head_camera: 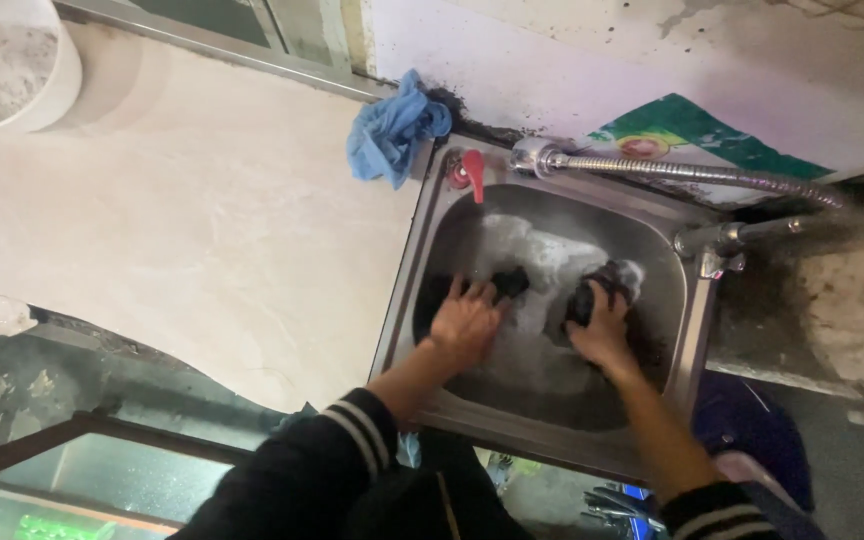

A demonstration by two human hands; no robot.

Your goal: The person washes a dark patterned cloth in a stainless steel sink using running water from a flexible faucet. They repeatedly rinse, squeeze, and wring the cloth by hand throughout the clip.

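- Left hand (466,322) lies flat, fingers spread, pressing down on a dark wet cloth (508,284) in the middle of the frame; it is not closed round anything, and the flat palm looks meant to pin the cloth against the sink bottom.
- Right hand (602,328), just right of centre, is curled and clamped on a bunched dark piece of fabric (607,285), lifting that bunch a little out of the foam; a closed grip like this suits wringing or rubbing.
- Both pieces sit inside the steel sink (407,270), surrounded by white suds (537,260), so the wash water stays contained by the basin walls.
- Whether the two dark bunches are one garment or two I cannot tell; the foam hides what lies between them.
- A red-handled tap (472,172) stands at the sink's upper left corner, and a ribbed metal hose (692,172) runs off to the upper right, both close enough to feed water into the basin.
- A blue rag (392,130) is draped on the ledge above the sink, apart from the washing, out of the wet.
- The pale table (202,220) fills the left of the frame, with a white tub (12,60) of powder in the upper left corner, well away from the splash.
- Dark sleeves with white stripes are pushed back from the wrists, which keeps them dry.
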